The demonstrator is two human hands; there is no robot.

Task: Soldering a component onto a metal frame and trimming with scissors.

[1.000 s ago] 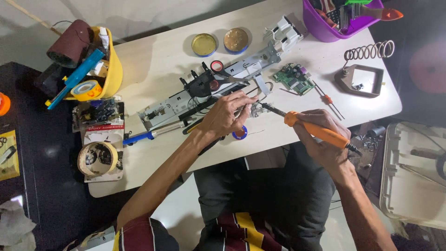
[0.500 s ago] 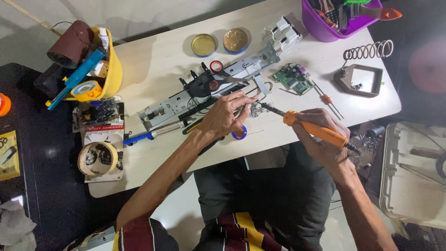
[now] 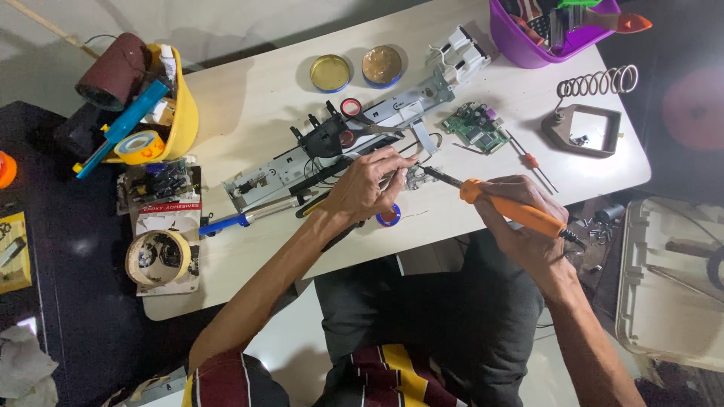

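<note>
Right hand (image 3: 528,218) wrapped around orange soldering iron (image 3: 513,209) near table's front edge — light, rigid, hold the handle only. Left hand (image 3: 362,188) pinches a small part at the metal assembly (image 3: 332,154) mid-table — fragile.

bare tabletop (image 3: 249,98) open at the far left, printer mechanism (image 3: 339,147) and green circuit board (image 3: 475,128) crowding the middle

My right hand (image 3: 528,218) grips the orange-handled soldering iron (image 3: 501,205), its tip beside my left hand (image 3: 366,188) on the long grey metal printer frame (image 3: 332,154).
</note>
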